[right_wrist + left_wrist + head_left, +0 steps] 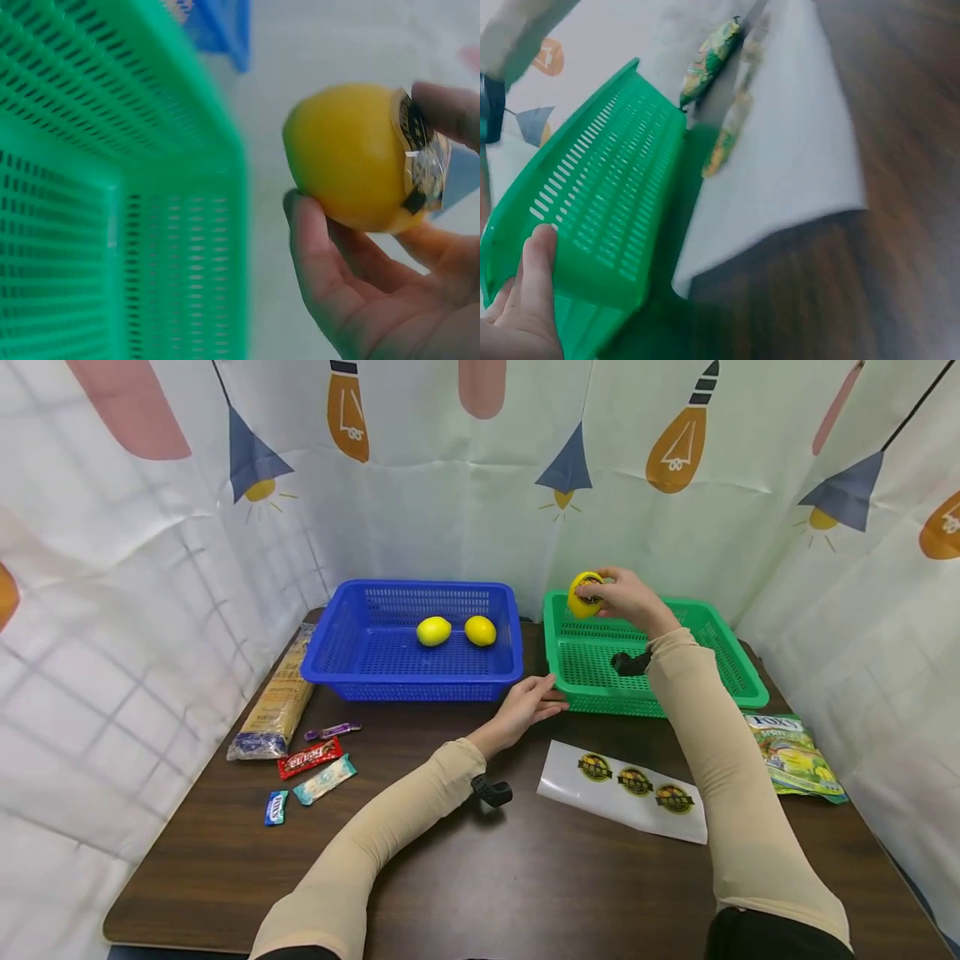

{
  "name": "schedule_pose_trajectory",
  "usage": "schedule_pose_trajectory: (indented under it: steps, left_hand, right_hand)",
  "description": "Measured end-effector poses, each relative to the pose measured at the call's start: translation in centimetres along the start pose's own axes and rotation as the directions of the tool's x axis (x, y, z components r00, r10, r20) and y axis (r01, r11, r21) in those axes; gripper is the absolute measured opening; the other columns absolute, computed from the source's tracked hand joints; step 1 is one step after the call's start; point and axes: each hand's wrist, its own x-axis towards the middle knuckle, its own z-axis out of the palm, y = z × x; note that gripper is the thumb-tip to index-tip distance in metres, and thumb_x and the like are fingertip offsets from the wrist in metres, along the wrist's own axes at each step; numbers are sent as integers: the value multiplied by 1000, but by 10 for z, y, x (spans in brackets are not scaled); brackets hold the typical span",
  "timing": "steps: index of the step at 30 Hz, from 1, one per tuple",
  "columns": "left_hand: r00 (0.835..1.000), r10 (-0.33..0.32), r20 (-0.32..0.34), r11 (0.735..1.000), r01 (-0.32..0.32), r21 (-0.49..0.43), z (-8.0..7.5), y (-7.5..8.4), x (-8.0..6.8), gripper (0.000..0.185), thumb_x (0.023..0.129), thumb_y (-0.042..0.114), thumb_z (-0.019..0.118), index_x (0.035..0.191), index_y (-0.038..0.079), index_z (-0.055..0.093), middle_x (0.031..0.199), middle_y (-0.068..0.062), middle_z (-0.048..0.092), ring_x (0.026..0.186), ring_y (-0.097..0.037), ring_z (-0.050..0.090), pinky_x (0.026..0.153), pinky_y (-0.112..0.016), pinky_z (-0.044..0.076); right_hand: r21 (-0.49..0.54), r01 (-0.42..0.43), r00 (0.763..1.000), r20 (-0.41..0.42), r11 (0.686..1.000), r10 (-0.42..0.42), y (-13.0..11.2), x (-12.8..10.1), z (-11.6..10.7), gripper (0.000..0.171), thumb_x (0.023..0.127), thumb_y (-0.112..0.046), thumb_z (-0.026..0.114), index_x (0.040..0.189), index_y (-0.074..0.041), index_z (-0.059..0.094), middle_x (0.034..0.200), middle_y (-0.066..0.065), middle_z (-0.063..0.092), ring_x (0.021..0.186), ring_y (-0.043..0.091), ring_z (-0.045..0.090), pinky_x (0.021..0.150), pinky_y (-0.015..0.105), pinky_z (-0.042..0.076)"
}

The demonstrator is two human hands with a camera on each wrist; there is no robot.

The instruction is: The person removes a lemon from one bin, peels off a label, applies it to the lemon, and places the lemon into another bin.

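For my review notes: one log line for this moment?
right hand: holds stickered lemon over green basket | left hand: touches basket

Left hand (528, 703) low, fingers straight, forearm angled across the body. Right hand (628, 600) raised on an extended arm, fingers curled in a grip.

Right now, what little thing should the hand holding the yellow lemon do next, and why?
Probably lower the stickered yellow lemon into the green plastic basket. The right hand holds it just above the basket's back rim, a round label already sits on it, and the basket looks bare inside. The left hand rests on the basket's front corner, seemingly steadying it.
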Motion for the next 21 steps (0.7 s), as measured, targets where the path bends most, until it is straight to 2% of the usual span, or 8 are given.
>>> schedule_pose_trajectory:
  steps: [5,8,12,16,19,21]
  left_hand:
    - [998,15,-53,999,-17,-31,9,3,7,36,104,33,51,124,4,52,110,-17,69,98,-19,74,89,-24,60]
    - [997,19,-70,999,-22,-41,14,4,8,36,105,30,50,125,0,49,101,-12,68,93,-18,75,82,-22,61]
    - [998,-15,-60,996,10,-85,18,6,8,44,106,27,48,135,-5,43,102,-14,68,97,-20,75,79,-18,60]
    - [997,-48,-55,992,41,-121,19,7,8,47,106,27,48,138,-6,41,106,-16,69,99,-21,75,77,-16,59]
    - [997,-54,-55,992,47,-121,18,8,8,45,106,27,47,137,-5,43,102,-14,69,98,-20,75,76,-16,59]
    - [997,-57,-53,991,50,-124,17,8,8,42,106,27,47,134,-4,44,98,-12,69,97,-19,75,76,-16,59]
  right_hand:
    - [-24,-76,995,-70,997,74,24,31,8,65,98,-41,58,148,-4,40,134,13,50,119,27,56,108,42,50]
    - [-78,-125,990,-76,989,119,35,41,15,60,100,-38,54,144,1,42,129,16,49,114,27,55,105,42,50]
    - [-109,-187,982,-44,976,183,46,51,20,57,102,-36,53,139,7,44,123,16,49,110,28,55,109,45,49]
    - [-142,-230,973,-28,963,228,56,59,26,56,101,-37,55,135,6,45,118,14,48,104,26,56,108,44,51]
    - [-174,-246,969,-10,954,248,63,66,31,56,100,-37,57,134,6,47,125,18,49,108,28,57,105,42,53]
    - [-174,-255,965,11,951,261,67,68,33,59,100,-35,57,140,6,44,137,23,46,120,33,55,107,43,52]
